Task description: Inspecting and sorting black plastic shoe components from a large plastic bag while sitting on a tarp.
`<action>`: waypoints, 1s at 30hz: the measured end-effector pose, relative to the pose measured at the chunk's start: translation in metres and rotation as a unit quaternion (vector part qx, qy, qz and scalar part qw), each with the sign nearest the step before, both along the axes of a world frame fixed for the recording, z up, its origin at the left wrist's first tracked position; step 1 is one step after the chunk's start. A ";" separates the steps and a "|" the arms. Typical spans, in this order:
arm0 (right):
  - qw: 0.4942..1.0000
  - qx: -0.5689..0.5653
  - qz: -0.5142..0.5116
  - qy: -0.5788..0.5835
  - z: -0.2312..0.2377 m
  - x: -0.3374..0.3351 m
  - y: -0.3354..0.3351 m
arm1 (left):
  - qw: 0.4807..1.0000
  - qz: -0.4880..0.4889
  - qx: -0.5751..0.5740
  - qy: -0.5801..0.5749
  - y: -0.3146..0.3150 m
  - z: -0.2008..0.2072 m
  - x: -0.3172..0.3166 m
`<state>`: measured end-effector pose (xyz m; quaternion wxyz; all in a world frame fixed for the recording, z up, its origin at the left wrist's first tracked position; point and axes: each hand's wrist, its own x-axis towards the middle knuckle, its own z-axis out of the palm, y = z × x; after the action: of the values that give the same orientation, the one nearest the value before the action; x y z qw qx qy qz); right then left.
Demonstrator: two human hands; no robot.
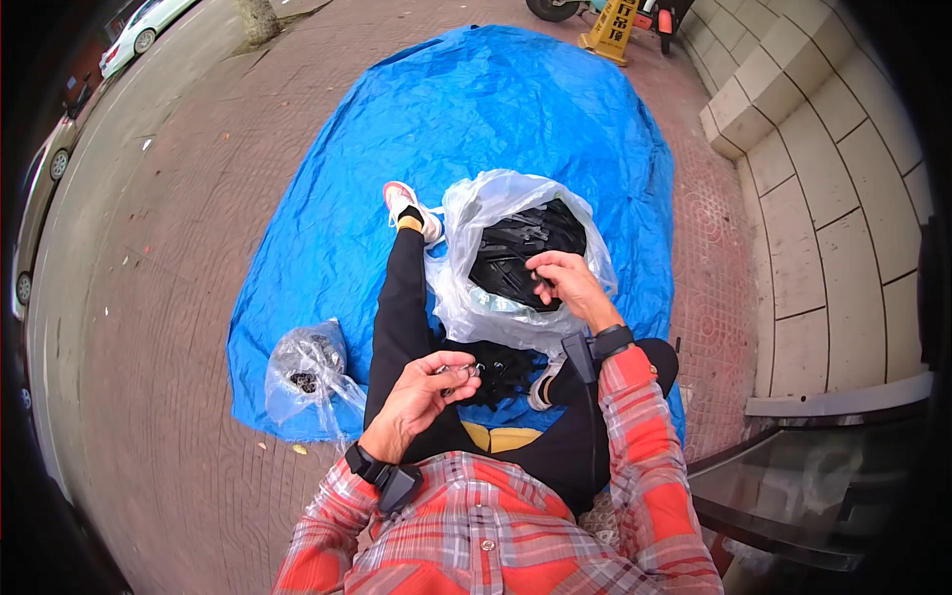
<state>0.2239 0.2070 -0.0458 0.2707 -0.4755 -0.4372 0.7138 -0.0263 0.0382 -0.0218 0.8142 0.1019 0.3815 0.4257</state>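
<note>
I sit on a blue tarp (pixel 496 109) with one leg stretched out. My left hand (pixel 421 392) is closed around a small metal ring-like part (pixel 466 371) over my lap. My right hand (pixel 565 283) reaches into a large clear plastic bag (pixel 476 213) full of black parts (pixel 516 248), its fingers pinching one of them. A small pile of black parts (pixel 501 367) lies on the tarp between my legs, just right of my left hand.
A smaller clear bag (pixel 307 362) with dark pieces lies at the tarp's left edge. Brick pavement (pixel 178 248) surrounds the tarp. A tiled wall (pixel 843 178) rises at right, a yellow caution sign (pixel 610 30) stands at the far end, and parked cars (pixel 139 30) line the left.
</note>
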 end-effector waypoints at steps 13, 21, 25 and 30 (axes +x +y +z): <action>0.729 0.583 -0.067 -0.353 0.067 -0.023 -0.112 | 1.000 0.000 0.002 -0.003 -0.007 0.014 0.007; 0.973 0.188 0.009 -0.130 0.047 -0.035 -0.179 | 0.998 -0.022 0.047 -0.044 -0.012 0.006 0.008; 0.976 0.178 -0.007 -0.122 0.045 -0.038 -0.186 | 0.998 -0.004 0.032 -0.062 -0.011 0.008 0.007; 0.996 0.070 -0.010 -0.061 0.060 -0.043 -0.190 | 0.998 -0.006 0.064 -0.015 -0.013 0.007 0.008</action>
<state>0.1812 0.0166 0.0143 0.2831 -0.5021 -0.4971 0.6486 -0.0182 0.0252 -0.0148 0.8140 0.1494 0.3406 0.4462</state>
